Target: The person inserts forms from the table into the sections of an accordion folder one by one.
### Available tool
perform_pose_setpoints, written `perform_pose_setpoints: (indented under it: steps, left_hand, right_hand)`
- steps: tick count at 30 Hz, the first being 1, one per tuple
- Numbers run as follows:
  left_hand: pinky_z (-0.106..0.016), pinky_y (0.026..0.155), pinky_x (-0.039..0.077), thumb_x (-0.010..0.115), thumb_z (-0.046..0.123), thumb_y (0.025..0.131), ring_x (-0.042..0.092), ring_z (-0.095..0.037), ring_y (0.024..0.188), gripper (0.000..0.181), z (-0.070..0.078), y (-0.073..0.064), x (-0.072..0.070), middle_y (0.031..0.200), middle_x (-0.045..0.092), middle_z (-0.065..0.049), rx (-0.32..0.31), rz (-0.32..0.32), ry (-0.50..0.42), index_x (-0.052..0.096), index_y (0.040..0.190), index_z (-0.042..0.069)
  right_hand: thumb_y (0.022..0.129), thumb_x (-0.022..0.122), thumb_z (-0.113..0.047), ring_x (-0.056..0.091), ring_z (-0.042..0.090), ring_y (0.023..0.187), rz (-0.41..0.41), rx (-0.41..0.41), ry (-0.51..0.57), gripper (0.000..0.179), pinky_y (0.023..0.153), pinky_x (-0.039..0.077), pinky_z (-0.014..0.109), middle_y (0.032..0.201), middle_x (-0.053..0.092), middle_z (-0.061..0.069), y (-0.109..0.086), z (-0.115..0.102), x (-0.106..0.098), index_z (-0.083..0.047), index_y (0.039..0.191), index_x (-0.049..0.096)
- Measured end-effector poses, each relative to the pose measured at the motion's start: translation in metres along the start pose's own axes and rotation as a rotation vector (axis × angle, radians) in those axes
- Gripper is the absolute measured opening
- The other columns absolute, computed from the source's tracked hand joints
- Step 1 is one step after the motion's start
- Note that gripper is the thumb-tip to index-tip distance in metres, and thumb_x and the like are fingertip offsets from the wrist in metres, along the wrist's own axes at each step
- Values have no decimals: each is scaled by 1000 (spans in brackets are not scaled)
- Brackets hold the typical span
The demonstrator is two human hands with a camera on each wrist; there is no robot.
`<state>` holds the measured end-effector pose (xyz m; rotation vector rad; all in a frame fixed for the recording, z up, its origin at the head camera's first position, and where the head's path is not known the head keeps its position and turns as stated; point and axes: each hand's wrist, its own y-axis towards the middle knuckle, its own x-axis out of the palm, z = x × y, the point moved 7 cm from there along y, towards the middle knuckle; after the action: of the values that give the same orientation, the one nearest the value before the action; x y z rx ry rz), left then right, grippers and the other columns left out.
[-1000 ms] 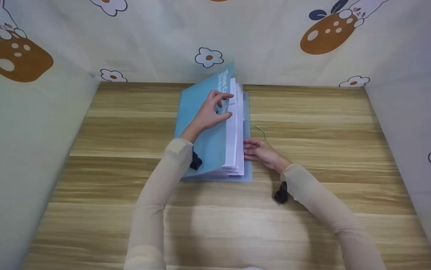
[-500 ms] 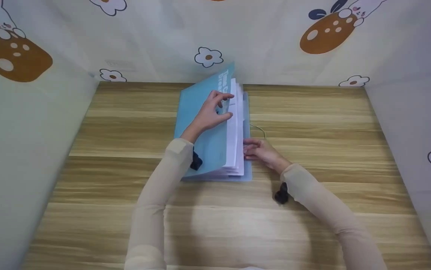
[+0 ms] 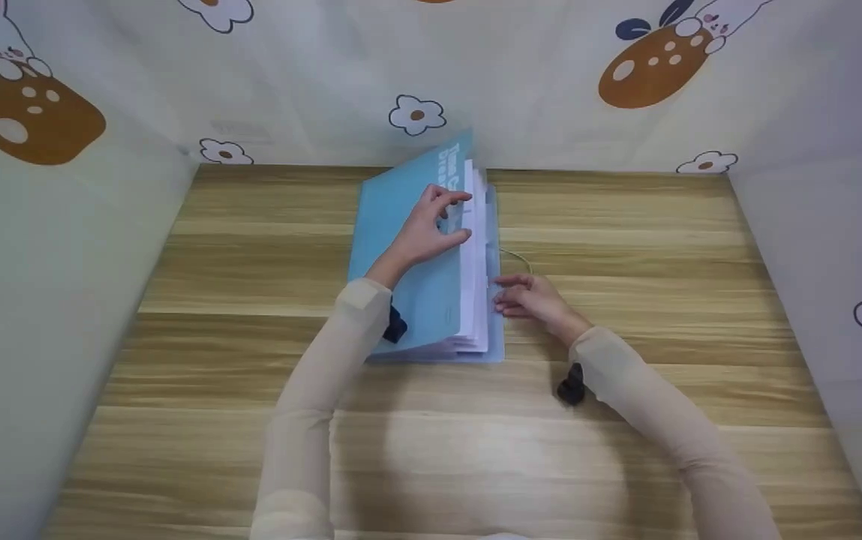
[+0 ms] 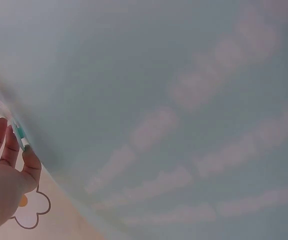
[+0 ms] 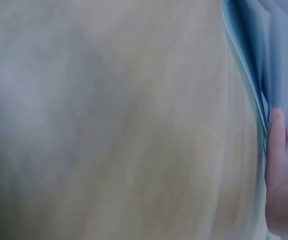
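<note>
A blue expanding file folder [image 3: 404,225] lies at the back middle of the table, its printed front cover tilted up along the right side. White inner dividers [image 3: 474,300] show below the cover. My left hand [image 3: 427,229] reaches across the cover and grips its raised edge between thumb and fingers. In the left wrist view, a small green-and-white piece [image 4: 21,136] sits at the fingertips by the edge. My right hand [image 3: 539,300] is at the folder's right side, fingertips over the back cover's margin. The right wrist view shows extended fingers [image 5: 277,145] along the sheet edges, thumb apart.
A thin elastic cord [image 3: 518,259] loops out from the folder's right edge onto the wooden table [image 3: 626,247]. Behind the folder stands a patterned cloth wall [image 3: 310,82], with more cloth on both sides. A black wrist camera [image 3: 571,386] hangs below the right sleeve.
My right hand has drawn slightly right, away from the dividers. The raised cover has dropped a little to the right, my left hand shifting with it.
</note>
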<state>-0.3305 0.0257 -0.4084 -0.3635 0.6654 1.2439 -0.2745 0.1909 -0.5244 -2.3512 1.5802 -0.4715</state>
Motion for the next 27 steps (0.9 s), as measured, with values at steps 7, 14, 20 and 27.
perform_pose_setpoints:
  steps: [7,14,20,27]
  left_hand:
    - [-25,76,37,65,27,76,38,-15,92,52,-1,1,15,102,36,-2,17,-11,53,50,124,14]
    - [-29,76,34,65,30,76,36,-18,93,54,-3,2,31,102,38,-4,19,-38,143,49,124,13]
    - [-32,76,33,64,31,76,36,-19,94,53,-9,2,46,106,38,-4,-13,-64,228,49,124,15]
    - [-35,73,33,61,35,76,36,-19,94,51,-14,0,58,107,40,-3,-24,-72,314,50,124,18]
  right_hand:
    - [82,48,-1,61,17,70,59,7,17,39,68,49,29,86,60,15,5,-2,-29,9,119,44]
    - [81,56,-8,62,21,75,86,-11,70,38,67,49,29,90,62,17,9,3,-57,5,116,49]
    - [83,53,-6,62,18,72,132,-16,58,37,67,49,27,85,62,12,3,-8,-77,7,117,46]
    - [86,49,-7,61,18,75,179,-85,-16,40,73,48,33,97,55,20,-8,-30,-99,11,121,40]
